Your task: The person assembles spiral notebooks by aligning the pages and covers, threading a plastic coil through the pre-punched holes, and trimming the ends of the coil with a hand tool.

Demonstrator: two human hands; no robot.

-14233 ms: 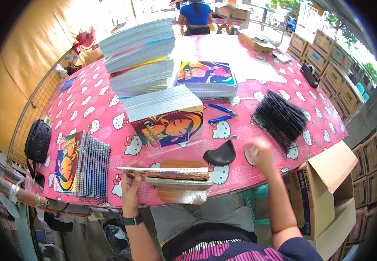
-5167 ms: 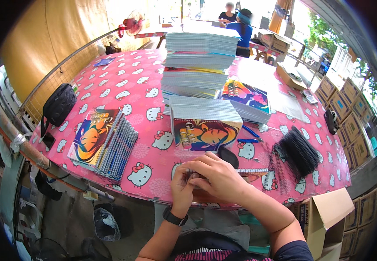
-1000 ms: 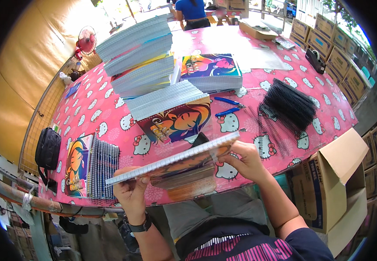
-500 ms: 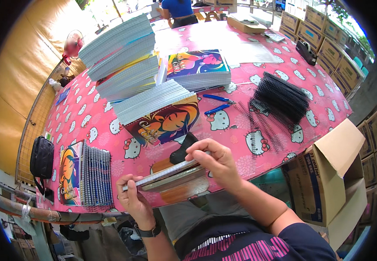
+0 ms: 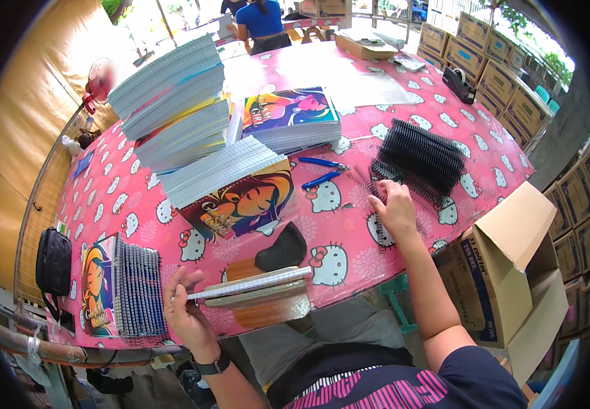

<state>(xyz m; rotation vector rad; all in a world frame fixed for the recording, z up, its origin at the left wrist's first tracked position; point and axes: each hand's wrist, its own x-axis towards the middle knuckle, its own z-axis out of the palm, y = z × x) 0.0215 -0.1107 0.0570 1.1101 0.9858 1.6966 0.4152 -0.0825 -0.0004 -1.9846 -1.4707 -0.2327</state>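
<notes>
My left hand grips the left end of a thin notebook, its thumb and fingers on either side. The notebook stands edge-up on a wooden jig with a greyish bar, at the table's near edge. A black curved piece sits just behind it. My right hand is over the loose black binding coils, thumb and forefinger apart, with nothing visibly held. A dense pile of black binding coils lies just beyond it. Blue-handled cutting pliers rest to its left.
Tall stacks of unbound notebooks and covered ones stand left of centre. Bound notebooks sit at front left beside a black bag. An open carton stands right of the table; a tape dispenser lies far right.
My right hand has left the notebook's right end and moved right to the coils. The left hand stays at the notebook, which now rests lower on the jig. The view has shifted slightly.
</notes>
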